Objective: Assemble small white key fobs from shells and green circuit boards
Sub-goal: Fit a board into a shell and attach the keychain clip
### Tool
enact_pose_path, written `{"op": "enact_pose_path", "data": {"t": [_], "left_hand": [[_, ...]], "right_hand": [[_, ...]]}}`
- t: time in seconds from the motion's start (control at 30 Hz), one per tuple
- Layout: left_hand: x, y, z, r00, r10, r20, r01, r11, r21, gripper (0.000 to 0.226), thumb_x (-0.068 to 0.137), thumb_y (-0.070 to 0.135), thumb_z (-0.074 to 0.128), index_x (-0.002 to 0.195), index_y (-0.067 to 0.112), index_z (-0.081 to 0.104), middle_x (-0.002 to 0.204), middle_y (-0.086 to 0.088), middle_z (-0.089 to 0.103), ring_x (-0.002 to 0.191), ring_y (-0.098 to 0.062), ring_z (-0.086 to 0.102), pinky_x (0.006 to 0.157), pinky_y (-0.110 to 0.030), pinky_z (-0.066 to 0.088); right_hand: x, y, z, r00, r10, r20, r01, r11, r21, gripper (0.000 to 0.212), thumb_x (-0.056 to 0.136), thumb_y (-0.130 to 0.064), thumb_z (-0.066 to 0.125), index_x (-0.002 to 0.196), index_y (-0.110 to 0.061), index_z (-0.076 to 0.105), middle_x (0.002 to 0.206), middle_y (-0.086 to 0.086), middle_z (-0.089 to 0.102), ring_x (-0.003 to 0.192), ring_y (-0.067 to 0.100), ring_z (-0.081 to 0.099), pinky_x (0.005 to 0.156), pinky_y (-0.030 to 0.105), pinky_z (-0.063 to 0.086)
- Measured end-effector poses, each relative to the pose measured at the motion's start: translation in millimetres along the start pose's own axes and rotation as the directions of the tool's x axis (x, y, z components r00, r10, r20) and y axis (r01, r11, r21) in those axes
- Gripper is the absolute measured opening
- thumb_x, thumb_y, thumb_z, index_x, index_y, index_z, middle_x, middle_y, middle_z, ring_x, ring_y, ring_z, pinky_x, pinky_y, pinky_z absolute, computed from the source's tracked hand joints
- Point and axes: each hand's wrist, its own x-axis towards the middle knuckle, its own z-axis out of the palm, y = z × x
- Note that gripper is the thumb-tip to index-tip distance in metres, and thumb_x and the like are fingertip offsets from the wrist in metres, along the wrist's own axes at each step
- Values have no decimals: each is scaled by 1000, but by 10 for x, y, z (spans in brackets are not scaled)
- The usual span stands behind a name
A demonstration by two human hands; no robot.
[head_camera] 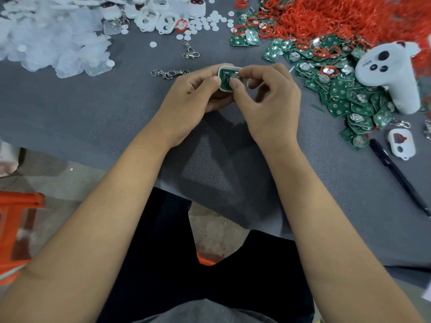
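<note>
A: Where is the little key fob?

B: It is up between both hands, just over the grey table [93, 117]. The left hand [196, 99] has its fingers curled round a white shell [224, 69]. The thumb lies on the near edge of it.

A: And the green bit?

B: A green circuit board [225, 76] sits inside the shell, face up. The right hand [268, 101] pinches the right side of it with its thumb and first finger. The other fingers of that hand are bent and hold nothing.

A: What is next to the hands?

B: A big pile of green boards [342, 99] lies to the right, near the right hand but not touching it. A heap of red rings [338, 17] is behind that. A white controller [391, 73] lies on top of the boards. A black pen [396, 173] and one white shell with holes [401, 144] lie further right.

A: And on the left?

B: Clear soft covers [58, 43] are piled far left. White shells [161, 17] and small white round dots [205, 21] lie at the back. A metal clip [169, 72] lies just beside the left hand.
</note>
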Motion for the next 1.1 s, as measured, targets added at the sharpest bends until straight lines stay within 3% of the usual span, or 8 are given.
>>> {"op": "enact_pose_path", "data": {"t": [0.2,0.53,0.67,0.77,0.9,1.1], "left_hand": [[4,-32,24,1000,20,-2,-19,999,37,36,108,2,38,133,10,63,122,-6,71,116,-14,68,96,-29,56],[14,-24,3,1000,7,-20,-7,1000,0,39,106,6,39,132,14,66,123,-4,75,117,-16,69,94,-29,56],[25,-18,-9,999,-22,-41,19,998,-65,38,108,5,36,129,16,66,121,-4,76,113,-20,72,91,-27,56],[40,-15,-13,998,-53,-39,49,995,-91,38,106,5,35,124,15,67,114,-6,78,107,-24,75,85,-24,57],[58,8,-14,994,-92,-56,86,991,-104,33,106,8,38,119,12,68,107,-8,79,99,-23,76,81,-25,58],[44,-32,-4,993,0,-116,9,997,74,13,100,18,66,112,13,68,95,0,76,75,-11,68,66,-23,56]], "right_hand": [[0,4,9,999,21,-28,-22,998,-57,13,90,-38,74,101,-31,74,96,-11,62,79,2,54,69,36,52],[-11,0,-31,997,-58,-43,56,998,-35,17,88,-35,74,102,-26,72,97,-8,62,78,6,56,69,39,53],[-4,29,-152,972,-101,-211,99,995,-21,17,97,-32,65,99,-16,70,92,-4,64,75,10,55,66,27,46],[22,168,-311,950,-19,-310,-23,991,-133,21,100,-28,55,95,-14,70,88,-9,60,82,13,54,68,20,38],[-37,372,-475,983,83,-165,-122,963,-240,26,99,-26,51,102,-11,72,98,4,69,98,29,60,85,40,46],[-169,359,-440,992,93,-82,-112,956,-270,21,100,-26,58,112,-13,70,108,5,65,107,27,54,93,40,44]]}}
